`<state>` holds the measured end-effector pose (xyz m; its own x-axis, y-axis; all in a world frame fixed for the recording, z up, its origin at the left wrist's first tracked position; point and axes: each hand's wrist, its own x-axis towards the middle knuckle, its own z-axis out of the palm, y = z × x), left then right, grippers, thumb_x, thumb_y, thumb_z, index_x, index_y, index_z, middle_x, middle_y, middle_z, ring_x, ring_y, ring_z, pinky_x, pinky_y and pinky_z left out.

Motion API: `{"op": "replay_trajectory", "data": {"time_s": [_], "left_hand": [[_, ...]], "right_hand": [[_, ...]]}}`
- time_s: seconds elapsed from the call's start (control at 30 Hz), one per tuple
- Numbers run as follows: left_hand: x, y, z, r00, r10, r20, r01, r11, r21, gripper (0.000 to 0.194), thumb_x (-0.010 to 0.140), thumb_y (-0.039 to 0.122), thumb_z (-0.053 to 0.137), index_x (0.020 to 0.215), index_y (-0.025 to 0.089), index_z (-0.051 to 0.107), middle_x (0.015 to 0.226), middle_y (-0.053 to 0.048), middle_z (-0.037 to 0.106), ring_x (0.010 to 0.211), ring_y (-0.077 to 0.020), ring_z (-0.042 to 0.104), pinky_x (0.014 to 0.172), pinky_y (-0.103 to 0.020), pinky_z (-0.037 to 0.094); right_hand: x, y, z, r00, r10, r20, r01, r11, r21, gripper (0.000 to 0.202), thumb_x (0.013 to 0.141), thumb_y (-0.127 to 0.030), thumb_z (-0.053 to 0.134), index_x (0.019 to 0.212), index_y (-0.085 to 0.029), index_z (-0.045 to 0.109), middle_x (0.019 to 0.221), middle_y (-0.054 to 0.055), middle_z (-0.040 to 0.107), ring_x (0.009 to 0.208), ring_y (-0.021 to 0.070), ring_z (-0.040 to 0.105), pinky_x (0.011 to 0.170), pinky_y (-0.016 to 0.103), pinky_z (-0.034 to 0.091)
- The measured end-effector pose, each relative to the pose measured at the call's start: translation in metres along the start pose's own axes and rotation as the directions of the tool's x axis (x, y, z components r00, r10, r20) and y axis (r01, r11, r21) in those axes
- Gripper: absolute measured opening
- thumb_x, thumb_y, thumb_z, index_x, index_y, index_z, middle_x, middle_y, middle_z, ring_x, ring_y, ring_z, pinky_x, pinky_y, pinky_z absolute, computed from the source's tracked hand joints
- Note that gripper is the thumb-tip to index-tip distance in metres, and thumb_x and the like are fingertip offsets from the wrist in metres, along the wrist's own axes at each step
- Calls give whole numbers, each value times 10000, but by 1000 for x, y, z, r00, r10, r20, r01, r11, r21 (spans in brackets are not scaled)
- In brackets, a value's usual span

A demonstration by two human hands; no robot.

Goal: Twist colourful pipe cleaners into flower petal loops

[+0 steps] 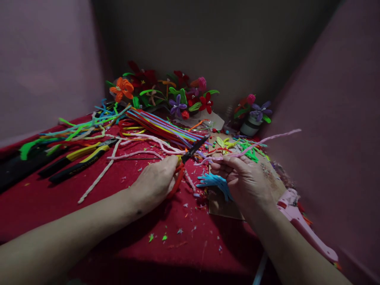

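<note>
My left hand (156,178) is closed around a pair of scissors (194,150) with orange-red handles. Their dark blades point up and to the right, and I cannot tell how far apart they are. My right hand (246,178) pinches a pink pipe cleaner (267,138) between thumb and fingers. Its long end rises to the right, while a short end sticks out left, just below the blades. Under the right hand lies a bundle of light blue pipe cleaner pieces (215,181), partly on a cardboard sheet (221,208).
Yellow-and-black pliers (86,156) lie left, among loose pipe cleaners. A multicoloured pipe cleaner bundle (166,124) stretches across the middle. Pipe cleaner flowers (178,105) stand behind, more in a small jar (249,126). A pink glue gun (305,225) rests right. Scraps litter the red cloth (130,237).
</note>
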<state>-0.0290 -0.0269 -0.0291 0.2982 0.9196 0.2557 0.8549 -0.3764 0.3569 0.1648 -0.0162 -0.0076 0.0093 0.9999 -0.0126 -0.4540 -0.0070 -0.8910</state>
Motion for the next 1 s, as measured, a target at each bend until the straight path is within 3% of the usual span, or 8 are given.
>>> {"op": "replay_trajectory", "data": {"time_s": [0.07,0.17,0.27,0.47,0.63,0.73,0.83,1.0], "left_hand": [[3,4,-5,998,-60,-13,54,957,-287,205,821,339,434,852,149,502,699,-14,562,581,-114,532,538,-234,429],[5,15,-16,983,-164,83,178,744,-644,238,776,366,504,877,150,510,609,32,523,494,-85,495,467,-203,412],[6,25,-24,967,-160,197,254,612,-749,233,740,350,565,844,142,547,520,54,488,436,-66,449,422,-176,360],[3,27,-22,945,-124,302,322,500,-804,197,730,328,584,703,139,533,431,82,406,357,-33,332,356,-151,252],[1,26,-11,975,-100,199,222,519,-825,172,694,271,601,653,134,506,533,61,455,452,-40,379,431,-158,315],[-1,24,-5,990,-54,133,138,608,-782,92,695,213,566,673,133,527,610,42,494,549,-63,432,518,-178,362],[-4,23,-4,991,-41,127,121,680,-723,54,688,171,539,650,134,532,576,51,453,536,-62,402,504,-175,336],[-4,25,-7,993,-24,117,105,655,-748,136,732,250,536,673,128,546,585,40,462,542,-69,412,509,-184,347]], "right_hand": [[-1,1,0,999,38,29,-38,999,16,85,629,-152,653,668,-135,579,645,47,674,577,160,644,564,277,532],[-1,2,0,989,100,111,-103,994,29,83,627,-161,657,649,-134,582,601,32,662,555,146,637,553,257,527],[-2,4,-1,970,162,182,-170,985,31,80,611,-157,666,623,-130,592,584,30,660,548,137,632,552,241,524],[-5,7,0,915,295,274,-297,954,-34,56,677,-180,644,673,-126,632,667,63,686,587,154,643,600,270,525],[-11,7,6,907,289,305,-280,957,-75,84,682,-197,669,726,-128,653,692,53,678,590,131,620,577,247,497],[-14,9,9,925,253,284,-226,966,-125,102,641,-186,707,701,-133,645,621,28,652,512,106,576,499,217,453],[-15,12,7,936,234,264,-189,964,-187,101,635,-191,717,687,-135,650,553,5,618,456,88,535,458,202,414],[-15,13,4,926,281,251,-211,939,-272,127,687,-233,672,615,-131,644,502,0,574,435,76,494,433,195,372]]}}
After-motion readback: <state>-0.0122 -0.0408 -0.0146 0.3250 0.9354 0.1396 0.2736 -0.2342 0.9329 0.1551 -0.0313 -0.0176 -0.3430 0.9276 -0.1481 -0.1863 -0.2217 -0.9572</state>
